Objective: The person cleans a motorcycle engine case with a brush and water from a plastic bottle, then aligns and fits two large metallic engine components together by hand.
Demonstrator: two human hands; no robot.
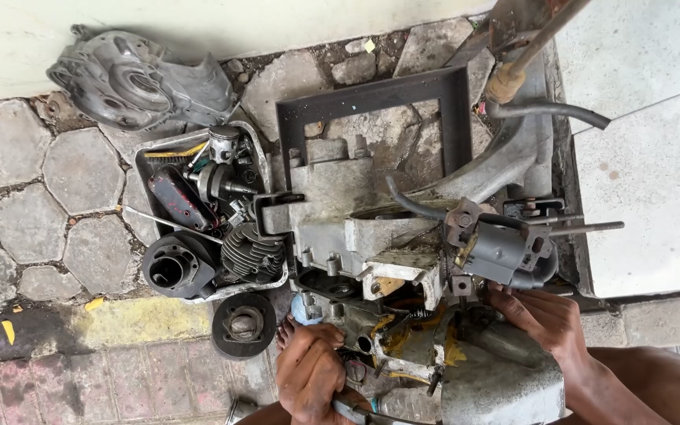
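Teardown looks well along, judging by the loose parts already off; the main engine case (371, 228) is not yet split and sits mid-frame on the paving, with frame and hoses attached.

Nearest: left hand (308, 374), fingers curled, grip clenched around a dark tool or handle at the bottom edge; what it is exactly cannot be told. Knuckles sit just beside the lower engine fittings.

Right hand (541, 315), fingers bent and pressing onto the engine's near right side, just under the grey carburettor-like block (505, 252); whether it is grasping anything is hidden, so cannot tell.

Further left: metal tray (255, 142) with finned cylinder (249, 252), piston and small bits. Round black pulley (243, 324) lies beside the tray. Far left: grey engine cover (139, 79) against the wall.
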